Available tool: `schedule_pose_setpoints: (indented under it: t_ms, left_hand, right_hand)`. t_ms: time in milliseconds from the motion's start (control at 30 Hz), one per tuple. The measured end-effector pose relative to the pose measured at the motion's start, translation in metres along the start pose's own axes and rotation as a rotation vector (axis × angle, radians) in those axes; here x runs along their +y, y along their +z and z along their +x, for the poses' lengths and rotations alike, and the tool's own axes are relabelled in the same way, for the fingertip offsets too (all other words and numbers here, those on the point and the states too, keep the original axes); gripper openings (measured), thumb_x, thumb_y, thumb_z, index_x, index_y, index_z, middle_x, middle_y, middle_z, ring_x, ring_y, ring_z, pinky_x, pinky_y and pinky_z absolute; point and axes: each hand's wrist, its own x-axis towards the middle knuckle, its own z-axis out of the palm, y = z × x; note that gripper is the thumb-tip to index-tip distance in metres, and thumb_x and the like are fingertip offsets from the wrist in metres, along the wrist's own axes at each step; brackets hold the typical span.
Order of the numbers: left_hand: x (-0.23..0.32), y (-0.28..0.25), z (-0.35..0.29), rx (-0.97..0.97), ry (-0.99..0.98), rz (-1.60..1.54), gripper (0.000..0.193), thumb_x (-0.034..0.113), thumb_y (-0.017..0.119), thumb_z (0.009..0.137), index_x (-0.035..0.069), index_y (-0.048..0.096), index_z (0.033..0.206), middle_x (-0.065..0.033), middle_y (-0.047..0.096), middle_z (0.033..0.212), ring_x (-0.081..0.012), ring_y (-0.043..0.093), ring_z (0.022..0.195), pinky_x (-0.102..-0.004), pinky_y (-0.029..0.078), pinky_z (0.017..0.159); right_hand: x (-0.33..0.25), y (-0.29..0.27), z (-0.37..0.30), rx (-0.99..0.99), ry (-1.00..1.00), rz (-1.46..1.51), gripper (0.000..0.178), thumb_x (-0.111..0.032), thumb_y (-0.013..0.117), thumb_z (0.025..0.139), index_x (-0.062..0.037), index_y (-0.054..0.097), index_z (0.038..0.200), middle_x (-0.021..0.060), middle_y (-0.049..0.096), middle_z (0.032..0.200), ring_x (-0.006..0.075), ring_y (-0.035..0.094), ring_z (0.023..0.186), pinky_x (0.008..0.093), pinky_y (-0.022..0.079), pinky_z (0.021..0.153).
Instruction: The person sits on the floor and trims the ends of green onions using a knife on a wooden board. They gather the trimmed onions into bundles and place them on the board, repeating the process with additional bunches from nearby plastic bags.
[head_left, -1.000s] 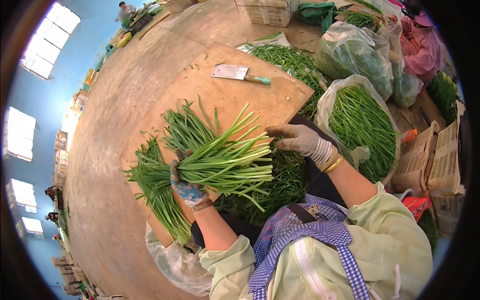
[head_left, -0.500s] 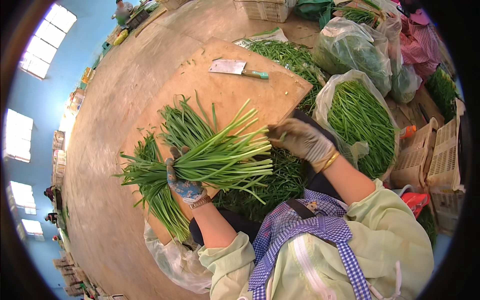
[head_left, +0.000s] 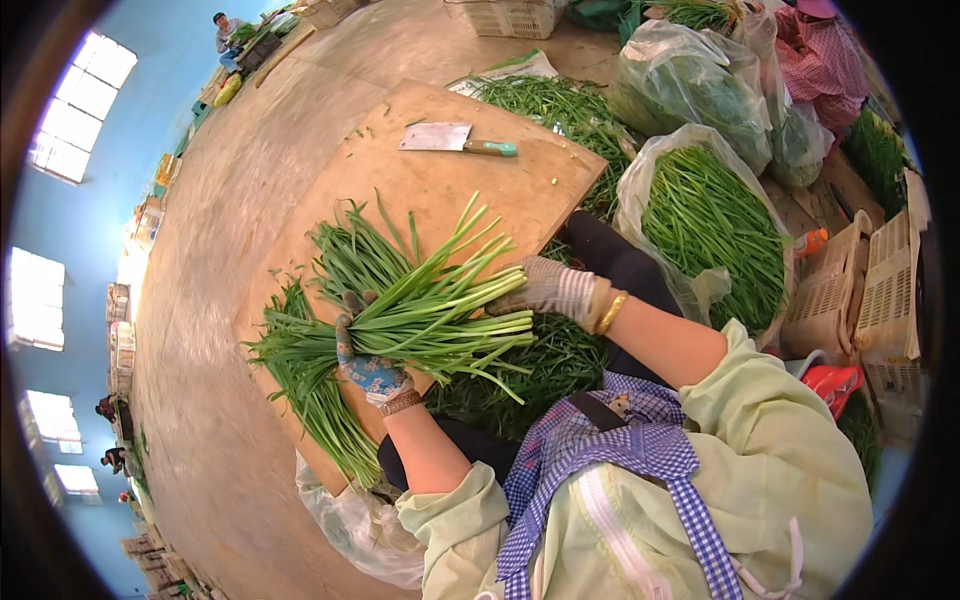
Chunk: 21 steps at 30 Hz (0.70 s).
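1. Board [head_left: 500, 190] – tan, lying in front of the person, a cleaver on it.
2. Green bunch [head_left: 430, 325] – over the board's near edge, its pale stem ends fanning rightward out of the left grip.
3. Right hand [head_left: 550, 288]: gloved, at those stem ends; fingertips hidden, so I cannot tell its grip.
4. Left hand [head_left: 372, 375]: gloved, wrapped around the bunch.
5. Cleaver [head_left: 440, 137]: flat, well apart from both hands.

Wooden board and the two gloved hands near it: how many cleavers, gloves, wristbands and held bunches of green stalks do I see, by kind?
Cleaver: 1
Gloves: 2, a blue flowered glove and a grey-brown glove
Wristbands: 2, a gold bangle and a brown band
Held bunch of green stalks: 1
Total: 6
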Motion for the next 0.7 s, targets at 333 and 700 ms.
schedule_pose_setpoints:
  t_ms: [333,700]
  left_hand:
    - [-0.002,0.022,-0.006,0.015,-0.074,-0.041,0.013,0.012,0.055,0.083,0.002,0.063,0.085,-0.0126,0.055,0.117,-0.0328,0.053,0.106,-0.0273,0.053,0.043]
    - [0.02,0.008,-0.004,-0.007,0.098,-0.062,0.014,0.012,0.057,0.08,0.005,0.064,0.089,-0.0096,0.052,0.122,-0.0312,0.047,0.115,-0.0547,0.041,0.094]
  right_hand:
    - [0.008,0.014,-0.021,0.301,0.173,0.734,0.017,0.002,0.058,0.078,0.0042,0.061,0.094,0.0078,0.065,0.086,0.0139,0.061,0.076,0.0243,0.05,0.071]
    - [-0.004,-0.04,-0.067,0.353,0.083,-0.766,0.043,-0.015,0.065,0.069,-0.0053,0.059,0.11,0.0114,0.056,0.115,0.0203,0.056,0.099,0.0298,0.044,0.085]
